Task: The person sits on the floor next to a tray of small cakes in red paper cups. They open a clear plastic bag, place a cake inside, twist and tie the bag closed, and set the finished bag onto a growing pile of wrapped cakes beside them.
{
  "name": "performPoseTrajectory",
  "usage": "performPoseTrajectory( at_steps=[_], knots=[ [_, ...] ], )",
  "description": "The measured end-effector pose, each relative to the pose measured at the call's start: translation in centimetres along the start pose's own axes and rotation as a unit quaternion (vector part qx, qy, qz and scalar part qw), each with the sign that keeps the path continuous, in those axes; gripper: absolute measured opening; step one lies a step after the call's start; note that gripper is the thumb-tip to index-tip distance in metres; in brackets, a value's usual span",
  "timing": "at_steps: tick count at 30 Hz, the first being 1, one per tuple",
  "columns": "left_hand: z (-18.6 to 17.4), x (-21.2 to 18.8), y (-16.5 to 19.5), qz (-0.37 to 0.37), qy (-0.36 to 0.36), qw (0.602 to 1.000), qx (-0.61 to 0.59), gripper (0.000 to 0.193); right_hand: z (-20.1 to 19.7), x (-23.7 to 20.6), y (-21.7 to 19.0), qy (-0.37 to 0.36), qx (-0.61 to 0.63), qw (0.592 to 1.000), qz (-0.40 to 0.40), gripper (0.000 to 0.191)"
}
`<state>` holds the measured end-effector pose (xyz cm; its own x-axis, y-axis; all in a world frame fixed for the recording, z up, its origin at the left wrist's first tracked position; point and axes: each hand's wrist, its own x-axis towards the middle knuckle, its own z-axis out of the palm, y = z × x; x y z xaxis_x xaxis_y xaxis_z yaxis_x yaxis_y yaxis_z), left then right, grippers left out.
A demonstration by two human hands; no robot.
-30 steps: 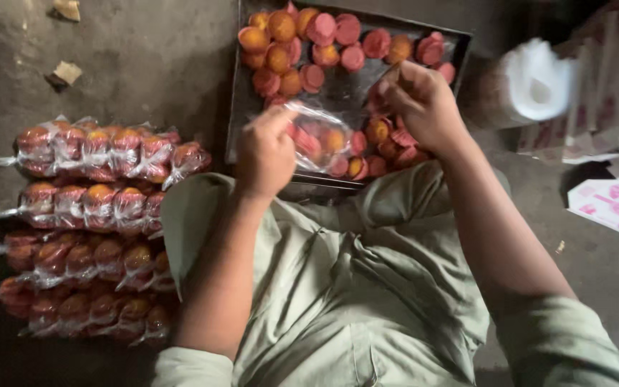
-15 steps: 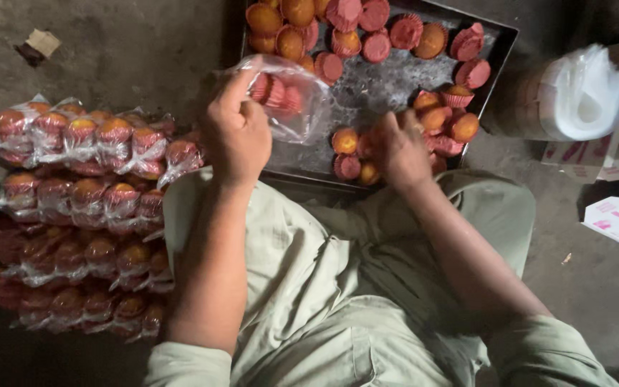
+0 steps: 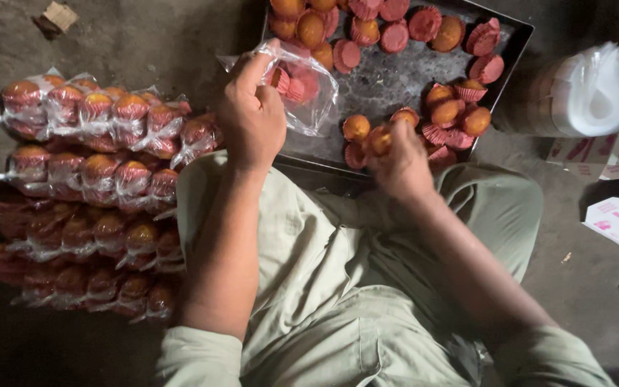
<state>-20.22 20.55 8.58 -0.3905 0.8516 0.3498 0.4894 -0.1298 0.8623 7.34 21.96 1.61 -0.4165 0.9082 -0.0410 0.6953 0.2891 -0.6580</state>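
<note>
A clear plastic bag (image 3: 302, 86) with a few red-cupped cakes inside was held up over the dark metal tray's (image 3: 388, 86) left edge, pinched at its mouth by the left hand (image 3: 252, 118). One small cake (image 3: 380, 140) was gripped in the right hand (image 3: 399, 165) above the tray. Loose cakes (image 3: 460, 115) were scattered beyond. Stacked bagged rows (image 3: 94, 129) were seen on the left, a roll of bags (image 3: 589, 93) on the right. The tray's top was cut off.

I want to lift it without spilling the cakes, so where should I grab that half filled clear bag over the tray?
Probably by the open mouth of the clear bag, from above, where the left hand pinches it. The small cakes sit low inside and the film is limp, so the bunched top edge looks safest.
</note>
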Motion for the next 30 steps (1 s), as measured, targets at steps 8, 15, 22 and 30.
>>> performPoseTrajectory(
  at_steps=[8, 15, 22, 30],
  knots=[
    [1.3, -0.2, -0.1, -0.057, -0.037, 0.997, -0.039, 0.039, 3.4, -1.1, 0.3, 0.023, -0.093, 0.993, -0.066, 0.069],
    [2.9, -0.5, 0.6, 0.002, -0.041, 0.996, 0.073, 0.048, 3.6, -0.9, 2.1, 0.013, -0.038, 0.999, -0.019, 0.056],
    [4.3, -1.9, 2.6, 0.004, -0.106, 0.994, -0.028, 0.046, -5.3, -1.2, 1.2, 0.148, 0.430, 0.888, 0.073, 0.075],
    [4.6, -6.0, 9.9, 0.042, -0.296, 0.945, -0.131, 0.036, -14.5, -11.1, -8.5, 0.205, 0.318, 0.917, -0.125, 0.063]
  ],
)
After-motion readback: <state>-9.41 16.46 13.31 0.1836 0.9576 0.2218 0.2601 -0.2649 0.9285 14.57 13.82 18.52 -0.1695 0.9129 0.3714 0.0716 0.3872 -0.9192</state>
